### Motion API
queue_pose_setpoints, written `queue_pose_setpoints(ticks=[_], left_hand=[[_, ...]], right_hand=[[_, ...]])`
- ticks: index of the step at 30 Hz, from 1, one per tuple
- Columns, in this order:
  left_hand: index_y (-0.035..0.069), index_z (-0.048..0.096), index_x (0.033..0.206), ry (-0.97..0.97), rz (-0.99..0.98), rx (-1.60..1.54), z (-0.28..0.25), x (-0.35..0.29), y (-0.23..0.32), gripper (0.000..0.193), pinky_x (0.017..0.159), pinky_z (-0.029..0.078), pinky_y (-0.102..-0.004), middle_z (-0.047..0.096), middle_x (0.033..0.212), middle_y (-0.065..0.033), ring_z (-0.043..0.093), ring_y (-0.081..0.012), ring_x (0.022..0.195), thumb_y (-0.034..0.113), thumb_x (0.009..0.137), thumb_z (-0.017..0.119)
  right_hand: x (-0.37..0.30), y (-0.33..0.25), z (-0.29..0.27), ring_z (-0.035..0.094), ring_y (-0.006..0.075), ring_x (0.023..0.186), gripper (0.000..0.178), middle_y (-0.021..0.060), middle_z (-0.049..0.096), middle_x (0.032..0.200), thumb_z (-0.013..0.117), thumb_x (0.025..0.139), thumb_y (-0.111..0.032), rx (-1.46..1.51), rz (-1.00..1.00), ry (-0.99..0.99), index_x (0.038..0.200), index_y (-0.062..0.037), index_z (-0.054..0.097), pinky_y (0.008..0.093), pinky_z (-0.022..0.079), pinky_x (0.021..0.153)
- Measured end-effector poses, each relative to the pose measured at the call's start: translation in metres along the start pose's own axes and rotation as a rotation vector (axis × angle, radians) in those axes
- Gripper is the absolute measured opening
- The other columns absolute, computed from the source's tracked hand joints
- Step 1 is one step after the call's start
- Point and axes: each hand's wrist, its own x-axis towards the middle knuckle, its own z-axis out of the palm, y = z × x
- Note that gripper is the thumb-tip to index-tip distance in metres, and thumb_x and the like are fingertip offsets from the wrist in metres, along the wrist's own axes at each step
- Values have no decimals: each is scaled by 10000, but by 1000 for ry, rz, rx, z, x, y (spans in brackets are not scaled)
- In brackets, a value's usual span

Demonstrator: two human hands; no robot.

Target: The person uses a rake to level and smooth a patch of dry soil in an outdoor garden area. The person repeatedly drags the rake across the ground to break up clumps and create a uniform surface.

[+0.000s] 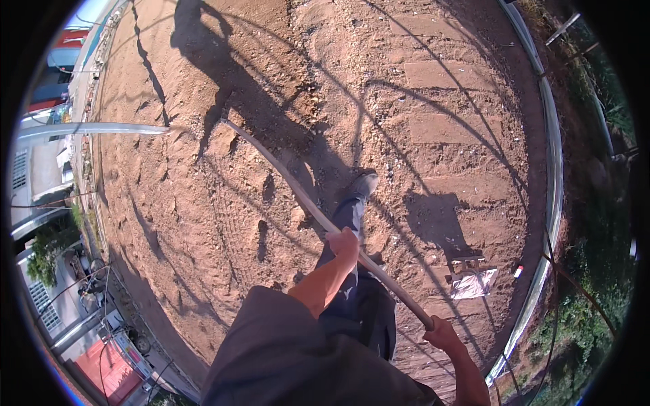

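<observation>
A long wooden-handled tool [284, 174] runs slantwise from the far left down to the near right across bare brown soil. Around the middle of its shaft my left hand [344, 243] is closed. My right hand [443, 333] grips the near end of the same shaft, lower and farther right. The tool's far end meets the soil beside my shadow, and the shape of its head cannot be made out. Below the shaft, my dark-trousered leg and shoe [365, 184] stand on the dirt.
Loose, clumpy soil [223, 223] spreads on the left; flatter dirt lies right. A pale metal post [95, 128] juts in from the left. At right sit a small stool-like frame with pale cloth [474, 283] and a small red-and-white object [518, 271], near a pale curved border [554, 155].
</observation>
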Motion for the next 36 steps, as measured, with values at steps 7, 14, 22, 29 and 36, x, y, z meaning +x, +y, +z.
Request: queue_pose_setpoints(ticks=[7,14,22,29,36], left_hand=[[-31,440,1044,-97,-95,238,-11,-218,-126,425,742,502,-431,615,876,-256,626,-393,823,231,767,629],[79,484,753,-823,-831,-441,-55,-323,-224,205,619,509,-436,493,627,-58,552,-210,600,160,794,667],[70,457,738,-956,-1048,-639,-63,-378,-148,240,516,446,-343,451,641,-38,491,-182,556,170,791,668],[98,424,665,-684,-770,-775,-28,-121,-41,219,456,385,-335,384,567,-3,407,-154,471,77,769,615],[139,430,658,-528,-624,-802,-83,19,-16,230,448,381,-346,399,562,17,411,-127,431,130,767,632]], right_hand=[[-143,199,67,619,375,742,233,189,617,727,661,618,-154,-75,190,263,800,-36,574,446,475,668],[-262,301,107,582,421,647,190,204,580,641,670,608,-133,-457,411,658,741,-44,568,481,451,582],[-299,310,-27,601,403,703,224,220,606,735,573,721,-149,-613,344,427,917,-41,579,491,474,623],[-65,76,-11,615,417,693,163,228,615,703,612,695,-112,-587,188,413,843,-62,565,514,486,673],[29,3,74,620,416,683,185,211,622,714,587,705,-150,-472,0,220,867,-67,556,509,499,644]])
